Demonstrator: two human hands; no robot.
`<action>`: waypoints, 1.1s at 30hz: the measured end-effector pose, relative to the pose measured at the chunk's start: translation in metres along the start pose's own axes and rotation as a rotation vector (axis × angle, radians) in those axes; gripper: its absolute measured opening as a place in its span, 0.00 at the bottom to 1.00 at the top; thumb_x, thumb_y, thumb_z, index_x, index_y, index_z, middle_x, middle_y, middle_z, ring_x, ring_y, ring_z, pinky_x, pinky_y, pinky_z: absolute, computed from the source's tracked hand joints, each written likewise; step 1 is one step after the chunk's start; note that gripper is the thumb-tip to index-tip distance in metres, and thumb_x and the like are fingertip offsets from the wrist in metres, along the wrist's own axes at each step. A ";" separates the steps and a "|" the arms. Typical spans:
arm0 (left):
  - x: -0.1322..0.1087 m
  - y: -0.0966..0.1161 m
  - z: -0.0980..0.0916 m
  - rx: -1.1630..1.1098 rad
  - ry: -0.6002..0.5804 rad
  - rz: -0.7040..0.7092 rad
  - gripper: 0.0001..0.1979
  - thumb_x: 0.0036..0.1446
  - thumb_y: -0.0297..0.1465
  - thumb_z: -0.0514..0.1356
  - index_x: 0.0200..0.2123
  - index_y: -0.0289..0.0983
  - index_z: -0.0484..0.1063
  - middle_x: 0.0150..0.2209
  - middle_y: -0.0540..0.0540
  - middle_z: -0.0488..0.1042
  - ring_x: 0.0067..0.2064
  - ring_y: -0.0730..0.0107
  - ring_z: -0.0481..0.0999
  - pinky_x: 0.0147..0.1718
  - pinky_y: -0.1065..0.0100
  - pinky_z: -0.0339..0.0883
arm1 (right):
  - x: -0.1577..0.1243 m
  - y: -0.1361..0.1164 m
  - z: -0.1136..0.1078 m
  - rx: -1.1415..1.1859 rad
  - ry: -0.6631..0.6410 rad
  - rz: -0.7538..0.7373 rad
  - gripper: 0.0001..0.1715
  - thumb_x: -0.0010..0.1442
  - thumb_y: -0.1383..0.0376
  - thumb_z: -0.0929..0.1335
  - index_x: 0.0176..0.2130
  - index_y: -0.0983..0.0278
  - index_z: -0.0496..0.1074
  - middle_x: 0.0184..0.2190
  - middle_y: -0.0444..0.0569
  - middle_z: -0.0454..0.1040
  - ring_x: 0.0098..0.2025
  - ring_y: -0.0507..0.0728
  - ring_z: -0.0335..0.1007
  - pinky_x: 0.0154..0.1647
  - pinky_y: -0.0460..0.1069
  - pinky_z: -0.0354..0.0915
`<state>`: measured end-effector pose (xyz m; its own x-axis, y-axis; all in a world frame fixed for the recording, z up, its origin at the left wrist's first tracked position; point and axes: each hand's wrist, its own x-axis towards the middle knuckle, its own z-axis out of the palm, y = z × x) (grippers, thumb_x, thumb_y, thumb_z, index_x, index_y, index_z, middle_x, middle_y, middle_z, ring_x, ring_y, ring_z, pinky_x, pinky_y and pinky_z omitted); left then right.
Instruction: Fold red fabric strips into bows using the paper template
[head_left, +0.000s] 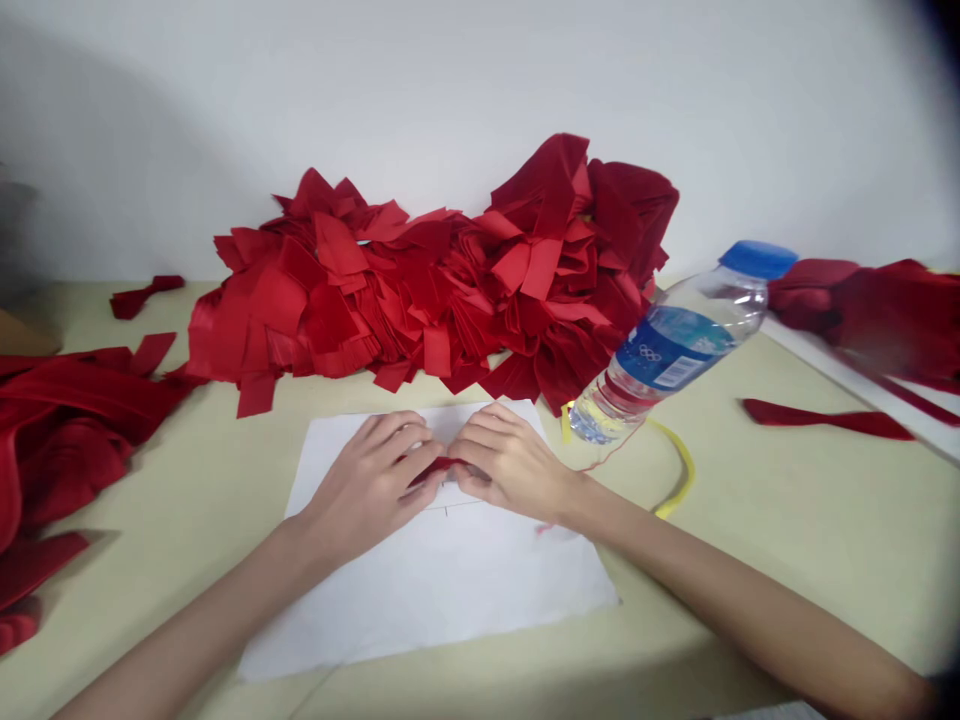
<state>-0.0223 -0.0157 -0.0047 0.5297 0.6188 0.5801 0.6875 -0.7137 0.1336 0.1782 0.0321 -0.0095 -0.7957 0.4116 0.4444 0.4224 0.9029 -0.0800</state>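
Observation:
A small red fabric piece [429, 472] is held between my two hands, low over a white sheet of paper [442, 590]. My left hand [382, 475] closes on its left part, fingers bent and thumb underneath. On its right part, my right hand [510, 460] is closed in the same way. The fingers hide most of the fabric. Thin lines and a short mark show on the paper just below the hands.
Behind the paper lies a big heap of red fabric pieces [420, 290]. A water bottle [667, 345] with a blue cap leans to the right, near a yellow strip [684, 460]. More red fabric [67, 430] lies left; another pile [885, 315] and a red bow-shaped piece [825, 417] lie right.

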 end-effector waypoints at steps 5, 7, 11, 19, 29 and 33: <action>-0.008 0.027 -0.007 -0.142 0.339 0.126 0.10 0.45 0.17 0.61 0.30 0.35 0.70 0.27 0.46 0.70 0.27 0.70 0.67 0.25 0.68 0.64 | 0.003 0.002 -0.017 0.074 0.110 0.116 0.07 0.56 0.69 0.63 0.30 0.65 0.70 0.26 0.46 0.72 0.30 0.52 0.62 0.38 0.49 0.57; -0.010 0.038 0.001 -0.405 0.214 -0.076 0.08 0.48 0.18 0.59 0.30 0.36 0.72 0.27 0.47 0.71 0.26 0.72 0.66 0.24 0.70 0.63 | 0.005 -0.002 -0.022 0.105 0.176 0.158 0.06 0.56 0.69 0.64 0.30 0.65 0.70 0.27 0.46 0.72 0.30 0.52 0.62 0.37 0.49 0.57; -0.004 0.045 0.015 -0.870 0.071 -0.802 0.02 0.51 0.28 0.61 0.27 0.36 0.73 0.24 0.50 0.71 0.25 0.74 0.68 0.23 0.73 0.63 | 0.008 -0.020 -0.027 0.189 0.239 0.202 0.04 0.55 0.69 0.65 0.29 0.66 0.69 0.26 0.46 0.71 0.29 0.52 0.62 0.35 0.49 0.57; -0.004 0.040 0.014 -1.154 0.288 -0.977 0.07 0.48 0.33 0.63 0.23 0.36 0.71 0.18 0.53 0.64 0.21 0.78 0.58 0.19 0.73 0.57 | 0.007 -0.038 -0.023 0.467 0.237 0.352 0.03 0.56 0.69 0.66 0.30 0.64 0.70 0.26 0.43 0.72 0.31 0.51 0.66 0.39 0.49 0.60; -0.007 0.034 0.011 -1.161 0.302 -0.881 0.04 0.52 0.29 0.61 0.26 0.37 0.74 0.26 0.49 0.69 0.24 0.77 0.58 0.20 0.71 0.57 | 0.008 -0.047 -0.020 0.553 0.222 0.409 0.07 0.59 0.68 0.66 0.29 0.64 0.72 0.27 0.44 0.73 0.31 0.51 0.67 0.40 0.49 0.61; -0.004 0.028 0.003 -0.920 0.285 -0.737 0.05 0.51 0.26 0.61 0.24 0.37 0.71 0.28 0.48 0.69 0.26 0.74 0.63 0.21 0.71 0.58 | 0.005 -0.045 -0.021 0.317 0.148 0.208 0.10 0.62 0.67 0.63 0.32 0.65 0.73 0.30 0.48 0.74 0.34 0.53 0.67 0.40 0.51 0.61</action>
<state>-0.0038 -0.0373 -0.0063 -0.0482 0.9630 0.2651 0.1071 -0.2589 0.9599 0.1643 -0.0094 0.0150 -0.6267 0.5878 0.5116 0.3944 0.8055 -0.4423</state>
